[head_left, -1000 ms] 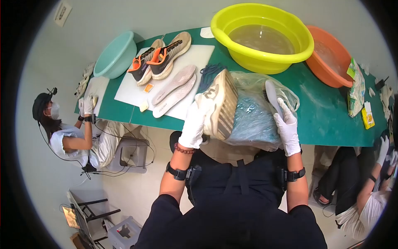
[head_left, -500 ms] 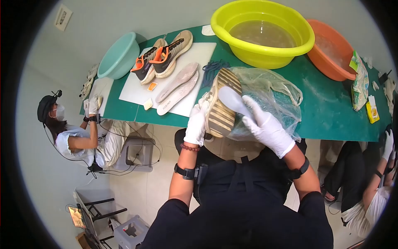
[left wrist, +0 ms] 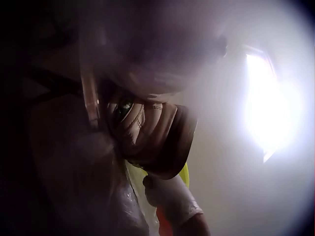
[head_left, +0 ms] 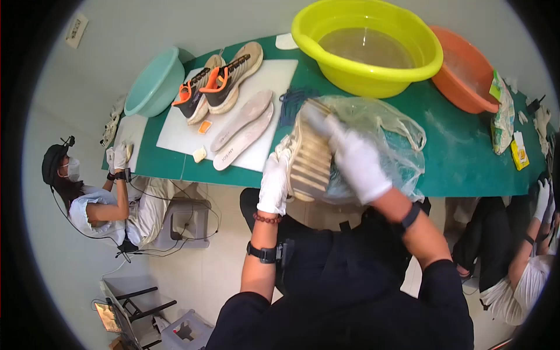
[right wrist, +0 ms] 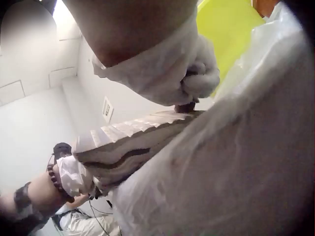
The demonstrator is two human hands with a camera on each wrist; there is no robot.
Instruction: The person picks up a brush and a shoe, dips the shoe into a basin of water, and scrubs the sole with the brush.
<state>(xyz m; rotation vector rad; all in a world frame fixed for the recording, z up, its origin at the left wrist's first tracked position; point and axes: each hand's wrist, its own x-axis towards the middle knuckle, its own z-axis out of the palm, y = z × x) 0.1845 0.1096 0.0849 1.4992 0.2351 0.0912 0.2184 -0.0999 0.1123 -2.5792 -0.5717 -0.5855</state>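
A beige shoe (head_left: 309,169), its striped sole turned up, is gripped along its near left side by my gloved left hand (head_left: 274,181). My gloved right hand (head_left: 360,166) holds a pale-handled brush (head_left: 318,119) over the toe end of the sole; both are blurred in the head view. In the right wrist view the curled right fingers (right wrist: 203,81) are right at the shoe sole (right wrist: 113,132). The left wrist view is dark, with part of the shoe (left wrist: 147,123) showing. Beneath the shoe lies a clear plastic bag (head_left: 385,134).
A white board (head_left: 175,137) carries another pair of shoes (head_left: 233,79) and two insoles (head_left: 245,137). Behind stand a yellow basin (head_left: 367,81) with cloudy water, an orange basin (head_left: 466,76) and a teal basin (head_left: 154,84). Dark laces (head_left: 294,102) lie near the shoe. People sit at both sides.
The shoe has been tilted so its sole faces up. My right hand has brought the brush leftward from above the bag onto the sole, then up toward the toe end.
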